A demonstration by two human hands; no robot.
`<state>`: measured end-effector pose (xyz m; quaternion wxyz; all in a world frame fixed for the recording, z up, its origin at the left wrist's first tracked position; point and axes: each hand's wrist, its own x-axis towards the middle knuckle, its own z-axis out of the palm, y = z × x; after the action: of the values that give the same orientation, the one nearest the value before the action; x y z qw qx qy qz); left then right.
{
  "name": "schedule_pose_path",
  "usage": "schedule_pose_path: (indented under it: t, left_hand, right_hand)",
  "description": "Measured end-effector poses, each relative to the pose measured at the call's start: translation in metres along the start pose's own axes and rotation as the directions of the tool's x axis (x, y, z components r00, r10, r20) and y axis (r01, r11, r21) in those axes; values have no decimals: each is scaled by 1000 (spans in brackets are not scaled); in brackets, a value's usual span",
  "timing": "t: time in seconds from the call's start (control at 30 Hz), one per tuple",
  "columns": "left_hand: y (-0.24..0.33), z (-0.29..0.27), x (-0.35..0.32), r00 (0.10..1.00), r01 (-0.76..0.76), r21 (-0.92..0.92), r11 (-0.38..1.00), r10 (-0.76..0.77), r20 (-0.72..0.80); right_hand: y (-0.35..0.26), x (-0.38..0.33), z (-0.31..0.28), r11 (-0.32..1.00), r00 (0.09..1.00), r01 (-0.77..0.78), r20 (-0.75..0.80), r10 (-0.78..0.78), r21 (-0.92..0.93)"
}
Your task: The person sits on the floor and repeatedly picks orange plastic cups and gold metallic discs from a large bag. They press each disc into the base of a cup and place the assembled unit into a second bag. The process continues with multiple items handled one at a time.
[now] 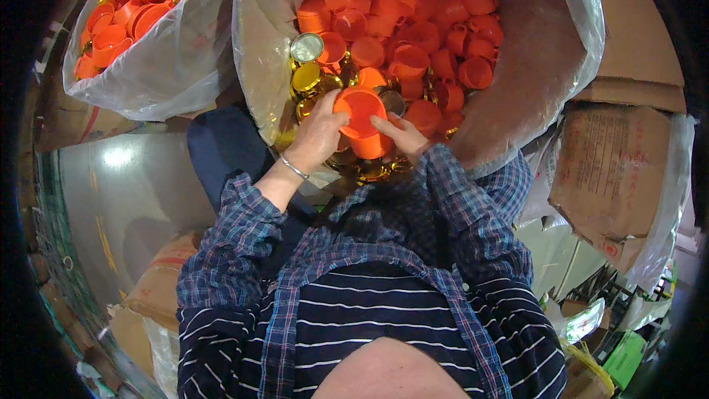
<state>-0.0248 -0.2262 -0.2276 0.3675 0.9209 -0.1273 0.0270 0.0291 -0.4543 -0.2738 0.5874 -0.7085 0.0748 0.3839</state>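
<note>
The person's left hand (319, 131) and right hand (402, 135) grip one orange cup (360, 113); work seems unfinished, with loose cups (410, 60) heaped beyond both (how many are done is unclear).

Over on my left I see a smooth grey floor (159, 192) with a patch of light (117, 157) glaring off it and a broken yellow line (108, 250) along it. A brown carton (164, 273) sits lower down. To my right I make out a printed cardboard box (607, 174), plastic sheeting (670, 203) beside it, and below, clutter too small to sort out.
</note>
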Motion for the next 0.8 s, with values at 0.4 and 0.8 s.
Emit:
schedule_pose_path:
  t: [0.4, 0.8]
  left_hand:
    - [3, -5, 13, 973, 119, -47, 992, -126, -193]
    - [9, -2, 26, 931, 238, -276, 931, -300, -208]
  right_hand:
    - [-38, 107, -118, 480, 763, -484, -622, -178, -731]
    - [-1, 166, -149, 456, 801, -448, -572, -178, -769]
